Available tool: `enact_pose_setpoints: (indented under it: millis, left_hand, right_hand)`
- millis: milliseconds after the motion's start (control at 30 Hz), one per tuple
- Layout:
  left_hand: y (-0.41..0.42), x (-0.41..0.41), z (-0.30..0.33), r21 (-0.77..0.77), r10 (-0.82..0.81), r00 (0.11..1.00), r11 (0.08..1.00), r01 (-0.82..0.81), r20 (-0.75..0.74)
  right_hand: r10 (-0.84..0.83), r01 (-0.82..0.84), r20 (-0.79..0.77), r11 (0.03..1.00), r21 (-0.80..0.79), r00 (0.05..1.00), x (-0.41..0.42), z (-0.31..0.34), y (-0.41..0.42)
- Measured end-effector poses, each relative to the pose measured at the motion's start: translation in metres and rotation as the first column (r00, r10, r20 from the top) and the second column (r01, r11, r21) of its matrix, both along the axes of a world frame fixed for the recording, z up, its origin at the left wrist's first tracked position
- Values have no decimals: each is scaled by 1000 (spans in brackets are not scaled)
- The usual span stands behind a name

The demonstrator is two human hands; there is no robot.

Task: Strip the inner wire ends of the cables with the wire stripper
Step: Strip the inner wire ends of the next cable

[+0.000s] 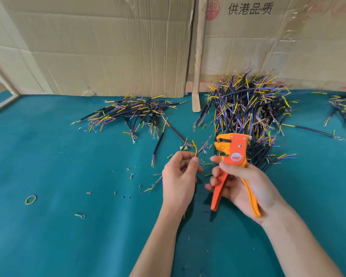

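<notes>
My right hand (242,184) grips the orange wire stripper (231,154) by its two handles, jaws pointing up and left. My left hand (180,176) pinches a short cable (195,149); its yellow and other inner wires stick up from between thumb and fingers, a little left of the stripper's jaws and apart from them. A big heap of black cables with coloured inner wires (246,108) lies behind the stripper. A flatter pile of cables (132,112) lies at the back centre-left.
The green tabletop (68,236) carries scattered insulation scraps (131,174), a yellow rubber band (31,199) and a loose ring terminal (80,216). Cardboard sheets (108,47) and a wooden strip (197,76) stand along the back. More cables (344,110) lie far right.
</notes>
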State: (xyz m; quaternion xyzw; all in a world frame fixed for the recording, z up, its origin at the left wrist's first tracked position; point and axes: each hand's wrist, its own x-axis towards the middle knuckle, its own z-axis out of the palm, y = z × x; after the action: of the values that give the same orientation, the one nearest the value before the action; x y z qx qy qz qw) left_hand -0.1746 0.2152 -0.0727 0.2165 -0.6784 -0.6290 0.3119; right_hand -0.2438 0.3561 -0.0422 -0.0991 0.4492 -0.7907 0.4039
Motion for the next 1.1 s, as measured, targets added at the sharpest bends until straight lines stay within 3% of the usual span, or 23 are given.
enact_pose_setpoints:
  millis: [133,267,333,400,467,567,600,667,733,767,900,967,1100]
  left_hand:
    - [1,-2,0,33,32,999,999,-33,6]
    - [3,-10,7,71,39,997,997,-43,61]
    - [5,-23,22,98,-82,995,992,77,52]
    - [4,-40,39,91,-303,952,950,299,36]
    - [-3,-53,55,38,-388,919,921,387,68]
    - [-35,-54,63,-313,-110,950,928,204,293]
    - [-49,-49,61,-416,18,918,895,163,397]
    - [-74,-32,51,-510,172,769,831,223,616]
    - [-85,-17,41,-520,206,649,785,338,732]
    - [-86,-13,37,-520,196,641,772,366,742]
    - [-81,-9,34,-575,195,666,704,416,720]
    - [-78,-6,39,-611,207,717,703,365,666]
    - [-58,5,50,-547,87,885,812,203,458]
  right_hand:
    - [-131,134,46,988,-72,990,-8,1,4]
    - [-98,109,85,985,-134,992,-8,3,9]
    - [-70,83,79,981,-176,994,-7,4,9]
    - [-55,72,80,971,-230,995,-7,6,10]
    - [-59,76,74,961,-265,996,-8,8,12]
    - [-95,112,77,960,-257,992,-9,9,12]
    - [-103,121,87,961,-248,991,-9,8,12]
    - [-98,120,105,965,-231,990,-8,7,9]
    - [-85,106,110,974,-202,990,-6,7,7]
    - [-74,92,106,979,-184,992,-4,7,6]
    - [-41,49,81,993,-108,996,0,6,0]
    - [-27,32,72,997,-74,997,2,5,-1]
    - [8,-7,44,999,-44,999,3,4,-1]
